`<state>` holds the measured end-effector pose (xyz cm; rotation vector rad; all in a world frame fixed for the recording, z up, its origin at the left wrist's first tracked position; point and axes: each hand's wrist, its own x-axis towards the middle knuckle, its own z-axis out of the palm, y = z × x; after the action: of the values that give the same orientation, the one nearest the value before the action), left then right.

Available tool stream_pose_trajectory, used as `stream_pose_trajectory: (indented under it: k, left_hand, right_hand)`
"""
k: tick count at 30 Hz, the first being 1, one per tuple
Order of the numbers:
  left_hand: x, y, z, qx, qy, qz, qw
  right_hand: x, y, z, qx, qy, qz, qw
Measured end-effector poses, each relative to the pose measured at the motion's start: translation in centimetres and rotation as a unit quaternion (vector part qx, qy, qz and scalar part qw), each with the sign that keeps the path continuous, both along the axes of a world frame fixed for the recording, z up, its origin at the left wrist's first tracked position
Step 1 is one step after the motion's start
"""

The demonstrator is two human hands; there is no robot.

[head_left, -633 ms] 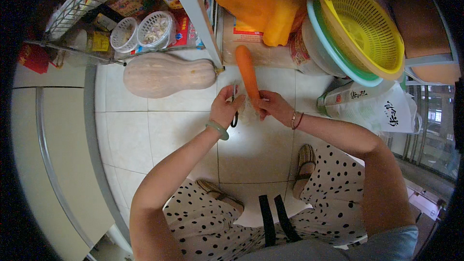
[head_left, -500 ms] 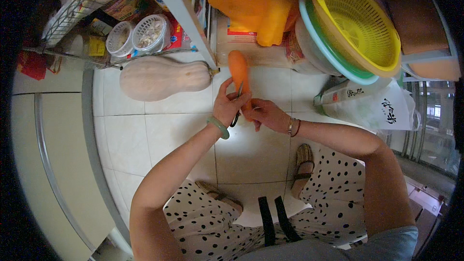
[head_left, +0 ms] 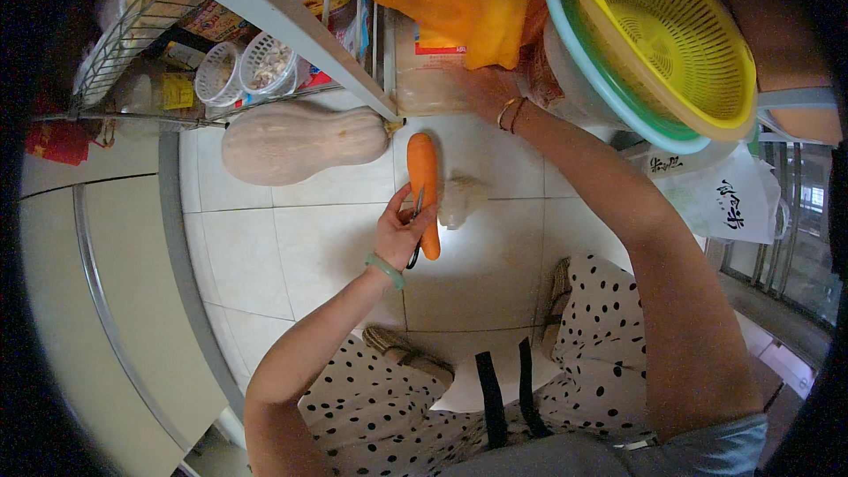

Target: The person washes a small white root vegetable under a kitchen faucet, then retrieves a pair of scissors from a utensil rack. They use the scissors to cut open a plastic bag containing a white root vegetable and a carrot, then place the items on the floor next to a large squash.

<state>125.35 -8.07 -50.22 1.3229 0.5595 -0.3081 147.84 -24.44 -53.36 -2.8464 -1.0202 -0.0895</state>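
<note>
In my left hand (head_left: 402, 228) is a long orange carrot (head_left: 422, 159), held upright over the floor. The same fingers also grip a slim dark tool (head_left: 414, 253) with a black handle; its kind is not clear. A green bangle circles that wrist. My right hand (head_left: 488, 93) is stretched far forward, near a cardboard box (head_left: 428, 88) below an orange cloth (head_left: 459, 9). Motion smears its fingers, so what they do cannot be made out. Just right of the carrot is a crumpled translucent plastic bag (head_left: 463, 199).
On the tiled floor to the left lies a big pale butternut squash (head_left: 300, 146). Beyond it, a wire rack holds white plastic baskets (head_left: 268, 62). Stacked basins with a yellow strainer (head_left: 662, 26) lean at the right, above a white printed bag (head_left: 724, 190).
My right hand has left the carrot and reached forward to the box. My left hand has drawn the carrot slightly closer. The translucent bag now shows beside it.
</note>
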Motion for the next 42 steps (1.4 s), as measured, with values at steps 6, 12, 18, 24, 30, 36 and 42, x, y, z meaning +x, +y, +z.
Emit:
stream_pose_trajectory:
  k: [6,12,18,24,30,36,42]
  left_hand:
    - [0.5,0.6,-0.1,0.022,0.044,-0.043,0.998]
    - [0.7,0.0,-0.8,-0.011,-0.01,-0.041,0.999]
    - [1.1,-0.2,-0.4,-0.009,-0.027,-0.048,0.998]
    - [1.0,-0.1,-0.1,0.027,0.007,-0.071,0.997]
    - [0.8,0.2,-0.6,0.018,-0.006,-0.065,0.998]
    - [1.2,0.3,-0.3,0.017,0.001,-0.061,0.998]
    - [1.2,0.2,0.1,0.024,0.013,-0.079,0.996]
  right_hand:
    - [0.5,-0.3,-1.6,0.01,0.026,-0.018,0.999]
    - [-0.4,-0.1,-0.2,0.046,0.123,-0.088,0.987]
    - [-2.5,-1.3,1.0,0.032,0.088,0.028,0.995]
    - [-0.1,-0.2,0.5,-0.09,0.091,-0.043,0.991]
    - [-0.4,-0.5,0.7,-0.034,0.097,-0.045,0.994]
    - [-3.4,-2.5,0.7,0.033,0.065,0.002,0.997]
    - [-2.6,-2.5,2.1,-0.082,0.095,0.005,0.992]
